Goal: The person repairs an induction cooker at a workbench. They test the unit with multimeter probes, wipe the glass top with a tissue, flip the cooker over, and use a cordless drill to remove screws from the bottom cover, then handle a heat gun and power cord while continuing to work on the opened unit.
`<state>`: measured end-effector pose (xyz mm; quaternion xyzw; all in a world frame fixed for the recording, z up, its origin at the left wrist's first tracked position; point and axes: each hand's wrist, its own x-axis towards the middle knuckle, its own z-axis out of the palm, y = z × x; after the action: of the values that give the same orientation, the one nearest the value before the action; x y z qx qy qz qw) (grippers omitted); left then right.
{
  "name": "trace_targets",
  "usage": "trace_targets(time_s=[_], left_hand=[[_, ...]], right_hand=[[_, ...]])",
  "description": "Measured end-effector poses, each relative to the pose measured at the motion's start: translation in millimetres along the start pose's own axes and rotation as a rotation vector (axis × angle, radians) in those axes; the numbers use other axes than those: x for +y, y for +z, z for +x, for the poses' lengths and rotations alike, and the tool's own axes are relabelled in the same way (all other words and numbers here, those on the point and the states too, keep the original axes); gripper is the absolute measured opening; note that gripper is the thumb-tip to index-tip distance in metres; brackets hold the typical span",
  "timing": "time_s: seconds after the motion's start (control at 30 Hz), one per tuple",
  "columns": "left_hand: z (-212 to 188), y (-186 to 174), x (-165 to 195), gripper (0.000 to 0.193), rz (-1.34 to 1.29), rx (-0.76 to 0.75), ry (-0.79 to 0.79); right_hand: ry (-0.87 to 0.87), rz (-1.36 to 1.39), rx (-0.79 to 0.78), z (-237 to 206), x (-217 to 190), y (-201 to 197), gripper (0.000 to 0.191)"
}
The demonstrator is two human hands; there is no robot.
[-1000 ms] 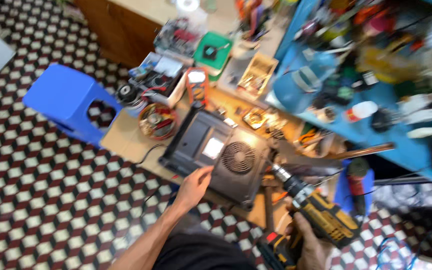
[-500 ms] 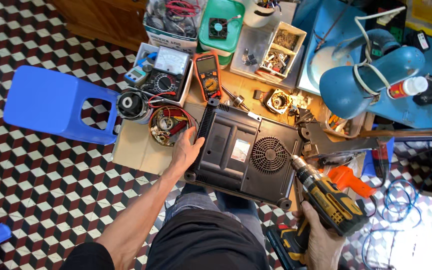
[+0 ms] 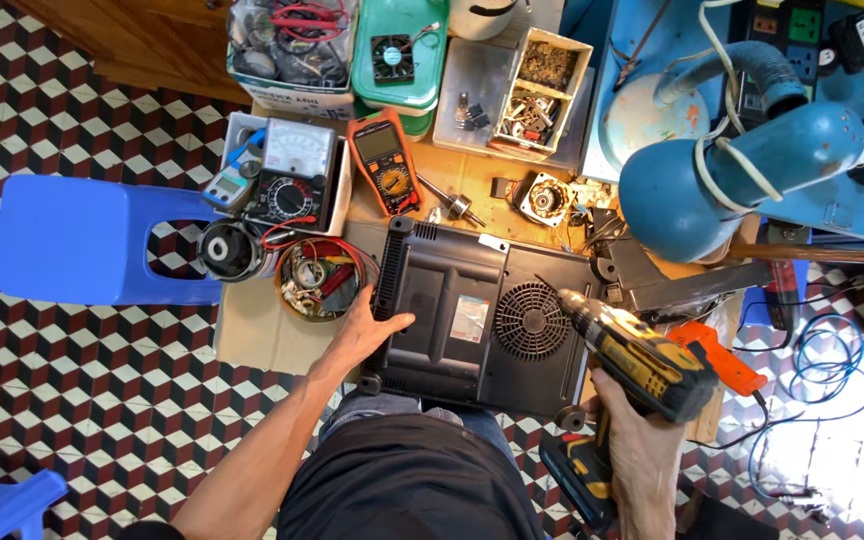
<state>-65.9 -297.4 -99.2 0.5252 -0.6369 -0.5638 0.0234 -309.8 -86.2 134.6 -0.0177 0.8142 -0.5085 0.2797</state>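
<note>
Two hands busy: left hand (image 3: 367, 325) flat on the black cooker (image 3: 462, 315) on the bench (image 3: 252, 330), right hand (image 3: 632, 440) gripping a yellow drill (image 3: 642, 365). Round tin (image 3: 317, 280) full of wires beside.

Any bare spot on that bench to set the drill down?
Only one: bare board left of the black appliance, below the round parts tin. Behind, meters, trays and loose parts crowd it; right side holds the blue lamp.

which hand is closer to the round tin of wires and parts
Left. The left hand rests on the left edge of the black appliance, right beside the round tin. The right hand grips the yellow drill across the appliance, far from it.
</note>
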Motion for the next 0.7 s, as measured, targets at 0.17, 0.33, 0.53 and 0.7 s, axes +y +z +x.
trace_targets(time_s=[0.17, 0.33, 0.53, 0.7], left_hand=[[6.7, 2.5, 3.5, 0.122, 0.122, -0.013, 0.066], [6.7, 0.5, 15.3, 0.125, 0.075, -0.044, 0.013], [9.0, 1.1, 19.9, 0.124, 0.093, -0.024, -0.019], [8.6, 0.2, 27.2, 0.12, 0.068, -0.022, -0.041]], right_hand=[[0.022, -0.114, -0.102, 30.7, -9.5, 18.8, 0.028], [0.02, -0.331, -0.169, 53.3, -17.4, 34.9, 0.034], [-0.023, -0.553, -0.212, 77.2, -28.8, 50.4, 0.034], [0.048, -0.644, -0.233, 82.8, -35.5, 50.4, 0.033]])
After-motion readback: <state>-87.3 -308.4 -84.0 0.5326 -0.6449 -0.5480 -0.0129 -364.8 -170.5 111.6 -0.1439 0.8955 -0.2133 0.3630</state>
